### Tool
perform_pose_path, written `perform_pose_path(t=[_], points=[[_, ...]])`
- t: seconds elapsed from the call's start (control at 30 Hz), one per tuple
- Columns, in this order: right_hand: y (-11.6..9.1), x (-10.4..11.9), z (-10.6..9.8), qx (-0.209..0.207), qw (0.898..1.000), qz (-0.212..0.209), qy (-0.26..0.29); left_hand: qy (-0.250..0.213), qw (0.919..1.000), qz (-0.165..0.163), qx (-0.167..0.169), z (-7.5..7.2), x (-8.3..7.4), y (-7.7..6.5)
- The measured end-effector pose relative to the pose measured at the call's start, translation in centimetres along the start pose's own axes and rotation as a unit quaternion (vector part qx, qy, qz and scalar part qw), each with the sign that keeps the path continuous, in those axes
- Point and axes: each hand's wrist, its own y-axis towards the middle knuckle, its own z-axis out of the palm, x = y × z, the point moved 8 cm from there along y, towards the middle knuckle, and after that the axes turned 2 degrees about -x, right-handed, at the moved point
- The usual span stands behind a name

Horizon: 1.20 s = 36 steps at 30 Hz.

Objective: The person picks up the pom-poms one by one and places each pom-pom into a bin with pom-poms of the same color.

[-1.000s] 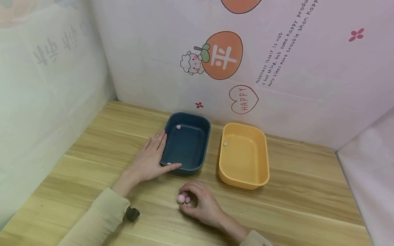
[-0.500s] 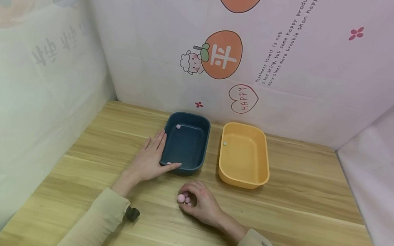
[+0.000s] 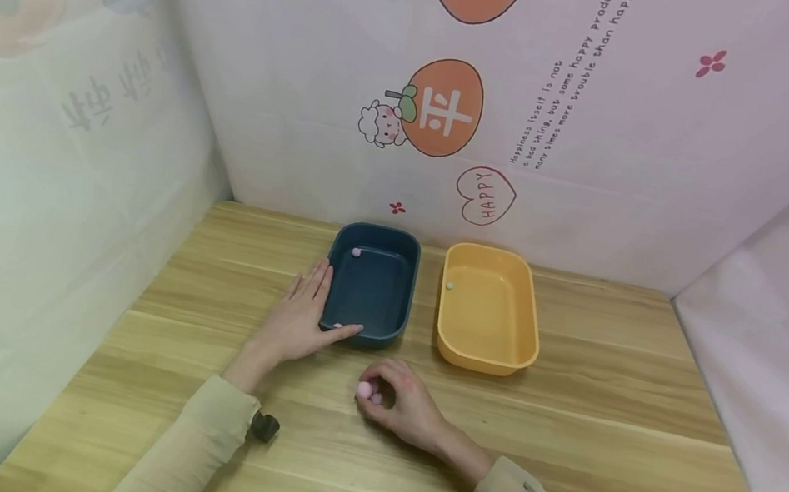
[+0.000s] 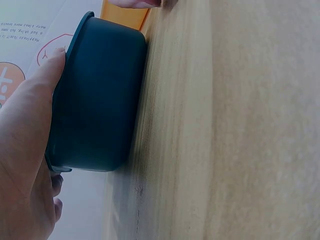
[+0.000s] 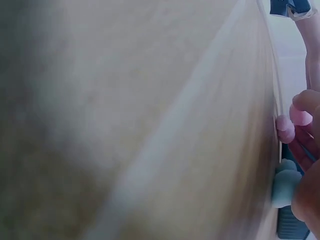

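My right hand (image 3: 406, 403), low over the table before the trays, pinches a pink ball (image 3: 364, 390) between thumb and fingers. A second pink ball (image 3: 376, 399) shows within the curl of that hand. In the right wrist view, the pinched ball (image 5: 301, 116) is apart from another pink ball (image 5: 285, 131), and pale blue-green balls (image 5: 286, 187) lie close to the hand. My left hand (image 3: 294, 324) rests against the dark blue tray (image 3: 371, 293), its straight fingers along the left side and its thumb over the front rim. Inside are a pink ball (image 3: 356, 252) and part of another (image 3: 338, 325).
A yellow tray (image 3: 493, 319) stands to the right of the blue one, with a small pale ball (image 3: 449, 286) at its left wall. Printed white cloth (image 3: 309, 99) rises behind the wooden table (image 3: 604, 427) and along both sides.
The pink ball at my right fingertips has risen slightly, and a smaller ball beside it has gone from sight. My left hand keeps its place on the blue tray.
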Motion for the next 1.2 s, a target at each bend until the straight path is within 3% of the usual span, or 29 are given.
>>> perform_pose_path(t=[0.13,0.37,1.2], points=[[0.4,0.5,-0.4,0.006,1.000,0.016,0.018,0.005,1.0000,0.000,0.002,0.0,-0.1,0.0],[0.8,1.4,-0.8,-0.007,0.999,0.006,0.036,0.006,1.0000,0.001,0.005,0.2,0.0,0.1],[1.6,1.9,-3.2,-0.076,0.997,-0.028,-0.009,0.011,0.9999,-0.003,0.002,0.3,0.3,0.2]])
